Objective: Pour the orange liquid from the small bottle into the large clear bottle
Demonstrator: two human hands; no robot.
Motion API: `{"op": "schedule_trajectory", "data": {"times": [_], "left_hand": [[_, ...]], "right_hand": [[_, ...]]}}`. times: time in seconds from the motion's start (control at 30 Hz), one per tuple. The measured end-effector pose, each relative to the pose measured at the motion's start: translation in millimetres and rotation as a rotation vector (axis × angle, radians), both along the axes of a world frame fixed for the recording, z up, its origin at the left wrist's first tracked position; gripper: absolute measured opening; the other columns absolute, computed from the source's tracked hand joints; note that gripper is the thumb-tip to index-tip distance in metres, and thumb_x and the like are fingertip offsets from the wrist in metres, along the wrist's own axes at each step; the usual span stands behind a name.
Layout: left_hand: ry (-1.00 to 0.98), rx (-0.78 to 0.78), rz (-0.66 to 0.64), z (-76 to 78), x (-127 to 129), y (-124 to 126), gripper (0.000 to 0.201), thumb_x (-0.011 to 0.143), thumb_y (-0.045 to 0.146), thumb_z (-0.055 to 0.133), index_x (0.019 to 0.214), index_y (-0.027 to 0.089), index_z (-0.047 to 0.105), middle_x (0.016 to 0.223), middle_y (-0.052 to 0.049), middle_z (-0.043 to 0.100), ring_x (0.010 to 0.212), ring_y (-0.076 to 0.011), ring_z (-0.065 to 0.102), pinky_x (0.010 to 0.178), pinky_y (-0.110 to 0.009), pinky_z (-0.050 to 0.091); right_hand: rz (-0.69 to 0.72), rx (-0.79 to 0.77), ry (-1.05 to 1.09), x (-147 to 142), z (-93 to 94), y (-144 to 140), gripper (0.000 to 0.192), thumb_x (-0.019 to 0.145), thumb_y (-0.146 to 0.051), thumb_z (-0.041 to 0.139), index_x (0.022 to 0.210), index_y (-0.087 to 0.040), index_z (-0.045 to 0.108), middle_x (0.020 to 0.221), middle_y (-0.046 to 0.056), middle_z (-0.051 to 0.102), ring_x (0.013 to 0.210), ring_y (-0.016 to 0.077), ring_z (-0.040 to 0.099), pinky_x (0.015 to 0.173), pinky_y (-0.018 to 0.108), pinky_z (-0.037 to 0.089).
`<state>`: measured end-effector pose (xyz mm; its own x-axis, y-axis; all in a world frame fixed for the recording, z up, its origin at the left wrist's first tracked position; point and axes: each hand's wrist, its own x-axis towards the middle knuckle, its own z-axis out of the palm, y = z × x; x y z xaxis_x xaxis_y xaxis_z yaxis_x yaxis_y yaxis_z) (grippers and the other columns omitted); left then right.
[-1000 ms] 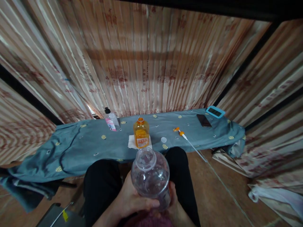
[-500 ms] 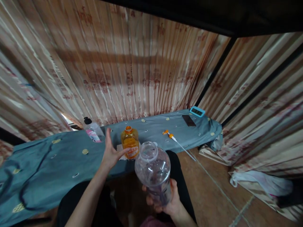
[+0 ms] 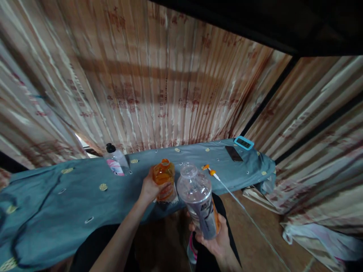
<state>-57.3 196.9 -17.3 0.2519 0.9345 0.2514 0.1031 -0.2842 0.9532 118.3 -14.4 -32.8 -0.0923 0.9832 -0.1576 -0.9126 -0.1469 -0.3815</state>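
Clear, round-shouldered bottle [image 3: 199, 203] (glossy, seemingly plastic)

Cloth-covered table [image 3: 195, 151] carries a loose row of items

A blue-green cloth [image 3: 79, 189], dotted with yellow patterned spots, drapes the long, narrow top and wrinkles toward the left end. A clear bottle with a black cap [image 3: 117, 163] stands left of the middle. White paper [image 3: 175, 198] lies near the front edge; the orange bottle [image 3: 164, 179] is upright there, its base contact unclear. Right of it lies an orange pump [image 3: 211, 172], its pale tube reaching past the edge. Near the right end, a dark phone [image 3: 234, 153] lies just beside a blue-framed device [image 3: 244, 142].
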Motion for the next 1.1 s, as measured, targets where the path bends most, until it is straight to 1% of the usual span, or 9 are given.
{"op": "schedule_trajectory", "data": {"times": [0.1, 0.2, 0.33, 0.4, 0.53, 0.7, 0.83, 0.97, 1.1], "left_hand": [[0.036, 0.010, 0.041, 5.2, 0.6, -3.4, 0.066, 0.057, 0.027, 0.090, 0.116, 0.024, 0.060, 0.113, -0.006, 0.079, 0.109, -0.0323, 0.075, 0.100, -0.051, 0.059], [0.082, 0.030, 0.096, 11.4, 1.7, -6.3, 0.064, 0.057, 0.024, 0.089, 0.114, 0.025, 0.061, 0.112, -0.005, 0.079, 0.108, -0.0309, 0.076, 0.100, -0.050, 0.059], [0.120, 0.026, 0.050, 16.1, 3.3, -9.3, 0.060, 0.061, 0.024, 0.087, 0.116, 0.023, 0.062, 0.109, -0.006, 0.080, 0.105, -0.0291, 0.077, 0.095, -0.045, 0.062], [0.145, 0.013, 0.049, 16.4, 2.6, -10.4, 0.060, 0.062, 0.025, 0.087, 0.117, 0.023, 0.062, 0.111, -0.006, 0.080, 0.105, -0.0291, 0.077, 0.093, -0.044, 0.062], [0.148, 0.006, 0.068, 15.9, -1.3, -11.6, 0.059, 0.064, 0.025, 0.086, 0.118, 0.023, 0.062, 0.112, -0.009, 0.080, 0.106, -0.0303, 0.077, 0.096, -0.046, 0.061], [0.154, -0.001, 0.074, 17.2, -4.4, -12.9, 0.059, 0.063, 0.024, 0.086, 0.117, 0.022, 0.062, 0.114, -0.010, 0.080, 0.108, -0.0310, 0.076, 0.097, -0.047, 0.061], [0.153, 0.003, 0.066, 16.4, -3.6, -13.4, 0.059, 0.063, 0.023, 0.086, 0.117, 0.022, 0.062, 0.113, -0.009, 0.080, 0.110, -0.0311, 0.076, 0.099, -0.047, 0.061], [0.157, 0.016, 0.071, 13.0, -3.7, -12.2, 0.061, 0.063, 0.026, 0.086, 0.118, 0.022, 0.061, 0.114, -0.009, 0.080, 0.110, -0.0317, 0.076, 0.099, -0.047, 0.060], [0.135, 0.015, 0.077, 7.5, -5.2, -9.7, 0.064, 0.061, 0.027, 0.087, 0.118, 0.022, 0.059, 0.117, -0.009, 0.079, 0.110, -0.0319, 0.076, 0.099, -0.048, 0.061]], "right_hand": [[-0.004, -0.058, -0.013, 1.0, 2.2, 3.8, 0.050, 0.067, -0.056, 0.087, 0.104, -0.022, 0.083, 0.104, 0.010, 0.083, 0.081, 0.0222, 0.079, 0.057, 0.019, 0.059], [-0.006, -0.126, -0.033, 3.8, 4.2, 8.6, 0.052, 0.064, -0.055, 0.090, 0.104, -0.022, 0.083, 0.108, 0.011, 0.083, 0.081, 0.0221, 0.079, 0.060, 0.020, 0.059], [-0.059, -0.188, -0.083, 8.3, 7.6, 14.6, 0.048, 0.060, -0.051, 0.093, 0.098, -0.024, 0.084, 0.102, 0.009, 0.084, 0.080, 0.0249, 0.080, 0.060, 0.023, 0.060], [-0.081, -0.213, -0.111, 9.0, 8.6, 16.0, 0.049, 0.057, -0.050, 0.095, 0.097, -0.023, 0.085, 0.101, 0.009, 0.084, 0.079, 0.0256, 0.080, 0.060, 0.024, 0.061], [-0.105, -0.266, -0.163, 7.2, 10.5, 14.5, 0.051, 0.053, -0.050, 0.096, 0.094, -0.022, 0.085, 0.097, 0.010, 0.084, 0.077, 0.0257, 0.080, 0.058, 0.024, 0.061], [-0.126, -0.323, -0.210, 6.4, 17.2, 11.2, 0.052, 0.046, -0.050, 0.099, 0.089, -0.024, 0.085, 0.091, 0.009, 0.085, 0.073, 0.0256, 0.080, 0.056, 0.024, 0.061], [-0.151, -0.335, -0.247, 7.8, 21.2, 9.0, 0.051, 0.046, -0.049, 0.099, 0.088, -0.024, 0.085, 0.089, 0.009, 0.085, 0.073, 0.0267, 0.081, 0.056, 0.025, 0.062], [-0.152, -0.318, -0.262, 7.2, 23.9, 5.9, 0.051, 0.049, -0.049, 0.098, 0.089, -0.021, 0.085, 0.089, 0.010, 0.084, 0.072, 0.0254, 0.080, 0.055, 0.024, 0.062], [-0.159, -0.285, -0.274, 4.9, 28.0, 2.4, 0.047, 0.054, -0.050, 0.097, 0.090, -0.024, 0.085, 0.089, 0.009, 0.085, 0.073, 0.0252, 0.081, 0.055, 0.024, 0.062]]}}
